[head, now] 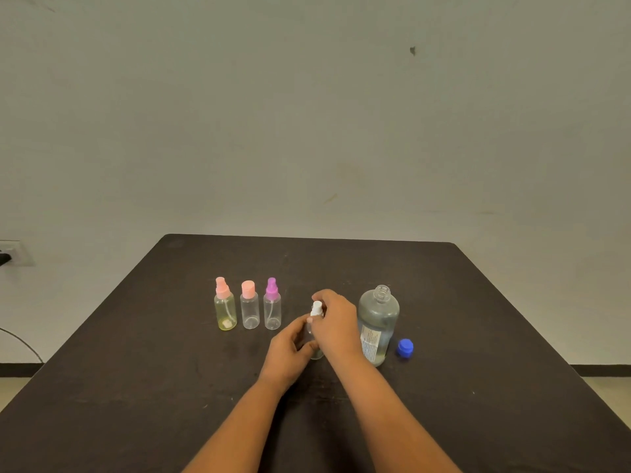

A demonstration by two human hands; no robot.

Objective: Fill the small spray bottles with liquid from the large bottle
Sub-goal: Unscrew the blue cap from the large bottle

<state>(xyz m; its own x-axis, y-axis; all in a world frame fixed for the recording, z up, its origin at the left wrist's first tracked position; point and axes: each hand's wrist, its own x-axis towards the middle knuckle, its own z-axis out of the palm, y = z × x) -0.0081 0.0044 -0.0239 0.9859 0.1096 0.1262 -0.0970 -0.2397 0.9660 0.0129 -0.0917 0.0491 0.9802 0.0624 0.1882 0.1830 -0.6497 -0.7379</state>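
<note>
A small clear spray bottle with a white spray head stands at the middle of the dark table. My left hand grips its body, most of which is hidden. My right hand pinches the white head from the right. The large clear bottle stands uncapped just right of my hands, holding liquid. Its blue cap lies on the table to its right. To the left stand three small bottles in a row: a yellowish one with a pink sprayer, a clear one with a pink cap and a clear one with a purple sprayer.
A pale wall rises behind the table. A wall socket with a cable sits at the far left. The floor shows past the table's side edges.
</note>
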